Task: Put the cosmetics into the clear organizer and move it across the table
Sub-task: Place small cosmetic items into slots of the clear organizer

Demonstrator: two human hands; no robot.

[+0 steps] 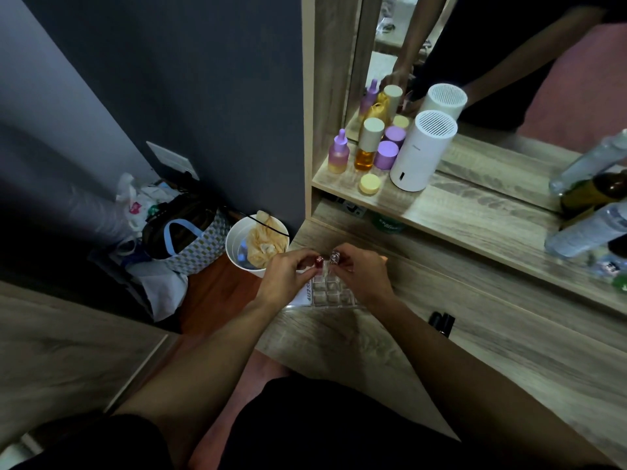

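Scene: a person stands at a wooden tabletop (390, 340), both hands at work over a clear organizer (330, 290) near its left end.
Left hand (288, 276): its grip is closed on a small dark-red cosmetic (319, 261), pinched at the fingertips and held upright, cap on top, probably so it can drop straight into a cell.
Right hand (364, 274): its grip is closed on a second, paler cosmetic (335, 256), likewise upright, just beside the red one; the two nearly touch.
Organizer: it sits directly beneath both grips, its grid of square cells open to the top; the cells nearest the wrists look empty, while those under the fingers are hidden.
Label: a white strip with print (307, 291) lies at the organizer's left edge, under the left palm.
Other cosmetics: a dark pair of tubes (441, 323) lies on the tabletop, well to the right of the right grip, apparently waiting its turn.
Beyond the grips: bottles and jars on a shelf (441, 205), with a white cylindrical appliance (419, 154) beside them.
Stage: loading appears under way; the move across the tabletop is not yet begun.
Risk: narrow cells call for a plumb entry, or a piece may catch on a divider.
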